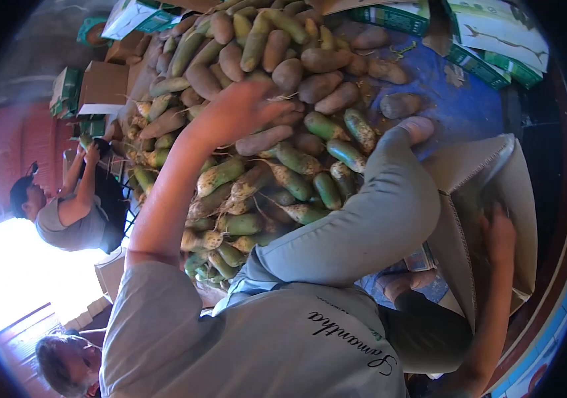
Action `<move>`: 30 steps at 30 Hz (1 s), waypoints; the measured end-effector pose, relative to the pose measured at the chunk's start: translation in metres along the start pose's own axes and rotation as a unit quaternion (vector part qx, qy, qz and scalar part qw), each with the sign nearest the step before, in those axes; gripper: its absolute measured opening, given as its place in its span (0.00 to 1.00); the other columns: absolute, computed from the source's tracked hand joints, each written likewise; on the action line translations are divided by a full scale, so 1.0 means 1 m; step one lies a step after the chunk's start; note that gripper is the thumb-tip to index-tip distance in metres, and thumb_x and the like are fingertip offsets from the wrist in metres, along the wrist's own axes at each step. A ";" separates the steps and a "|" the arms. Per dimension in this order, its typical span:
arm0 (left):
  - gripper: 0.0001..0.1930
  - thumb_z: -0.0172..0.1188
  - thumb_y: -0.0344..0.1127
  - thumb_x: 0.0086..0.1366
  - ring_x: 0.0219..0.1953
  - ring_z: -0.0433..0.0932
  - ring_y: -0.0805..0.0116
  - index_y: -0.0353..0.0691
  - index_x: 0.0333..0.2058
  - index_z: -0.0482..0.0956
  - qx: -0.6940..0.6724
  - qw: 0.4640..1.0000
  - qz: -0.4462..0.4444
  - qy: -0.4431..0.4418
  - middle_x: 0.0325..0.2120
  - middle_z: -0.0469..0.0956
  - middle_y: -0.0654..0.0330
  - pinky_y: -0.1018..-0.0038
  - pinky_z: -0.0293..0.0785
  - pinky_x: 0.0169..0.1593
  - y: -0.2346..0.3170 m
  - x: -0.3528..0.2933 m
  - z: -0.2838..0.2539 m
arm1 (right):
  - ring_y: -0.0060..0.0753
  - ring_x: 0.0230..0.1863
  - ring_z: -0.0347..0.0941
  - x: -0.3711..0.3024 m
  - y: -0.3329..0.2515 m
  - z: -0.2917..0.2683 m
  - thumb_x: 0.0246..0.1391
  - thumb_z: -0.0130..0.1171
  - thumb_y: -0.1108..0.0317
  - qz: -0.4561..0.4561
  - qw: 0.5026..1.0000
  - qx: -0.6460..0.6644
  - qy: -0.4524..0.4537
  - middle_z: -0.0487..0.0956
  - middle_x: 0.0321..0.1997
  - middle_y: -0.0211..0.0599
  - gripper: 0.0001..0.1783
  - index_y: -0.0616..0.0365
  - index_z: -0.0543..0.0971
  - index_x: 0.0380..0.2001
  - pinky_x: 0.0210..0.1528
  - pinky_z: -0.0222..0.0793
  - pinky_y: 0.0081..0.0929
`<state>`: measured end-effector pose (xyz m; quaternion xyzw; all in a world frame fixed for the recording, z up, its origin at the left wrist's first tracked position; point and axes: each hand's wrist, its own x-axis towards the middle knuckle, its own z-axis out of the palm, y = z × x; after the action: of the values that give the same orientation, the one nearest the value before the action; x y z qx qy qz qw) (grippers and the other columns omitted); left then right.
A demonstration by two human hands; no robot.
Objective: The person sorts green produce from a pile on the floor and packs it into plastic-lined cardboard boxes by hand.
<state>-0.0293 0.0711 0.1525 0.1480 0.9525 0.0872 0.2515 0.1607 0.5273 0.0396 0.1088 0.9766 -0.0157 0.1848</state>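
My left hand (pixel 250 103) reaches over a large heap of radishes, its fingers smeared by motion among reddish-brown ones; I cannot make out whether it grips any. Green radishes (pixel 290 182) with pale, rooty ends lie nearer my body, beside my raised knee. Long brownish and yellow-green ones (pixel 257 43) are piled at the far side. To the right, my right hand (pixel 498 235) is down inside an open cardboard box (pixel 459 249). Its fingers point toward the box's inner wall, and shadow hides what they touch.
A blue sheet (pixel 456 89) lies under the heap's right side. Green-and-white cartons (pixel 489 40) stand at the far right, and an opened brown carton (pixel 102 86) at the far left. One person (pixel 74 205) works at the left; another person (pixel 64 365) is at the lower left.
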 end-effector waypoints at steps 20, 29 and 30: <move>0.32 0.64 0.43 0.45 0.46 0.72 0.55 0.37 0.49 0.65 0.065 0.944 -0.275 -0.169 0.45 0.68 0.49 0.69 0.72 0.45 -0.149 -0.014 0.258 | 0.33 0.40 0.72 -0.091 -0.069 -0.074 0.54 0.52 0.72 0.046 0.945 0.273 0.172 0.77 0.38 0.45 0.12 0.67 0.73 0.40 0.46 0.65 0.26; 0.31 0.62 0.36 0.53 0.43 0.74 0.64 0.36 0.54 0.59 -0.666 0.695 -0.245 -0.115 0.45 0.71 0.55 0.67 0.74 0.44 -0.151 -0.065 0.174 | 0.29 0.38 0.71 -0.082 -0.086 -0.090 0.51 0.54 0.74 0.000 0.922 0.342 0.183 0.76 0.37 0.42 0.11 0.67 0.74 0.39 0.43 0.65 0.23; 0.31 0.62 0.36 0.53 0.43 0.74 0.64 0.36 0.54 0.59 -0.665 0.699 -0.240 -0.111 0.45 0.71 0.55 0.67 0.74 0.44 -0.150 -0.061 0.170 | 0.28 0.36 0.71 -0.078 -0.089 -0.094 0.50 0.54 0.74 -0.012 0.911 0.368 0.188 0.76 0.36 0.41 0.11 0.66 0.74 0.38 0.41 0.65 0.22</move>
<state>0.0717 -0.0739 -0.0022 -0.2824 0.6152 0.6176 0.4004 0.1784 0.4308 0.1542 0.1580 0.9196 -0.3552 -0.0558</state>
